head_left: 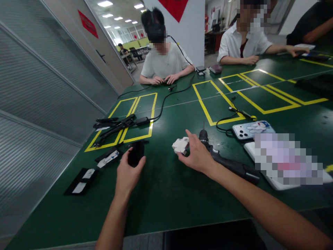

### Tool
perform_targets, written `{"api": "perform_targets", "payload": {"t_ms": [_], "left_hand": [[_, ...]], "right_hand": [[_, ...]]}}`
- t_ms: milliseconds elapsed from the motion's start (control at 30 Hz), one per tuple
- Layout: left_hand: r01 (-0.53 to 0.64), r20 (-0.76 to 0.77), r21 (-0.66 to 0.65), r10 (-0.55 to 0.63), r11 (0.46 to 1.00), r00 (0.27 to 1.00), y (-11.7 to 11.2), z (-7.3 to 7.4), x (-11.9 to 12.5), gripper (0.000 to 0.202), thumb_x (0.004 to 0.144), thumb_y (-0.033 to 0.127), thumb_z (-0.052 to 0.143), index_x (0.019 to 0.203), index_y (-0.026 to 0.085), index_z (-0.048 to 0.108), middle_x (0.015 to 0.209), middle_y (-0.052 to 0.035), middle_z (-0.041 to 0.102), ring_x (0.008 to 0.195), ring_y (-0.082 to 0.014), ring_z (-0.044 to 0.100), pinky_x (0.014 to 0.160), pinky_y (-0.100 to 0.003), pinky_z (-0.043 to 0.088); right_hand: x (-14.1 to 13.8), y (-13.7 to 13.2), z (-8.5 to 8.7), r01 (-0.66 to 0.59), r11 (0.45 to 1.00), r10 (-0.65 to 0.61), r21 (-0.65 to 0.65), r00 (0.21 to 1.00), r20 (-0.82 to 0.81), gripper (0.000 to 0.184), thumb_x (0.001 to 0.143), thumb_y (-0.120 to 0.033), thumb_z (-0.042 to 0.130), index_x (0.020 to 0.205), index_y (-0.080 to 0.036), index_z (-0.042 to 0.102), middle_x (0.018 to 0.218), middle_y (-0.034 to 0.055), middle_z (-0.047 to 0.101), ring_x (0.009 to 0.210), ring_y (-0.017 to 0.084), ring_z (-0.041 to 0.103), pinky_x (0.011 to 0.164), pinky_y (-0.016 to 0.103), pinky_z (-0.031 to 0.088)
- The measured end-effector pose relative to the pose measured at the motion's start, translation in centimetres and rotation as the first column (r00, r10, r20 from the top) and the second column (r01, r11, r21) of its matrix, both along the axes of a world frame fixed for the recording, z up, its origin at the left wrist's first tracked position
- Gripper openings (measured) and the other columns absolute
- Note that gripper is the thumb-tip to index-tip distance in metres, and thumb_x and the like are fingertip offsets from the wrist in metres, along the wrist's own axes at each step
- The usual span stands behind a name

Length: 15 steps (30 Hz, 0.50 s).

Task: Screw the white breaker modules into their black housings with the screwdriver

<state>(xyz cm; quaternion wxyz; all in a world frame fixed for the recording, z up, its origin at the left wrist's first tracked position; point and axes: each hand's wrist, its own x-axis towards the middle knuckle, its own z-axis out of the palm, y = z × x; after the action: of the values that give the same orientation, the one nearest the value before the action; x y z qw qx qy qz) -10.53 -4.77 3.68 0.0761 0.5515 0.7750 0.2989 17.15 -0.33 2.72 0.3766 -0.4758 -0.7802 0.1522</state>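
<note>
My left hand is closed around a small black device resting on the green table. My right hand lies over a small white plastic part, fingers curled on it. Just right of that hand lies a black electric screwdriver, its bit pointing away from me.
Black flat pieces with white labels lie at the left. A black power adapter and cables sit in a yellow-taped box. A phone and a white tablet are at the right. Other people sit across the table.
</note>
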Motion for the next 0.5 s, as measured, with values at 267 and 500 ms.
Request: {"api": "perform_targets", "payload": {"t_ms": [267, 500], "left_hand": [[-0.321, -0.044, -0.207, 0.319, 0.924, 0.947, -6.3, -3.2, -9.0, 0.077, 0.071, 0.061, 0.058, 0.134, 0.017, 0.048, 0.122, -0.0151, 0.06, 0.11, -0.0376, 0.058, 0.093, -0.052, 0.048], [-0.093, -0.031, -0.102, 0.091, 0.99, 0.995, -6.6, -3.6, -8.6, 0.066, 0.074, 0.057, 0.056, 0.132, 0.025, 0.048, 0.132, -0.008, 0.052, 0.122, -0.0338, 0.05, 0.103, -0.051, 0.041]], "right_hand": [[-0.2, 0.2, -0.1, -0.028, 1.0, 0.028, 0.007, 1.0, -0.002, 0.084, 0.08, -0.036, 0.063, 0.146, -0.005, 0.022, 0.117, 0.0157, 0.04, 0.11, 0.028, 0.042, 0.099, 0.039, 0.042], [-0.6, 0.0, 1.1, -0.063, 0.997, 0.065, 0.042, 0.996, -0.058, 0.089, 0.078, -0.028, 0.065, 0.148, -0.007, 0.015, 0.12, 0.0155, 0.038, 0.113, 0.028, 0.039, 0.104, 0.04, 0.037]]}}
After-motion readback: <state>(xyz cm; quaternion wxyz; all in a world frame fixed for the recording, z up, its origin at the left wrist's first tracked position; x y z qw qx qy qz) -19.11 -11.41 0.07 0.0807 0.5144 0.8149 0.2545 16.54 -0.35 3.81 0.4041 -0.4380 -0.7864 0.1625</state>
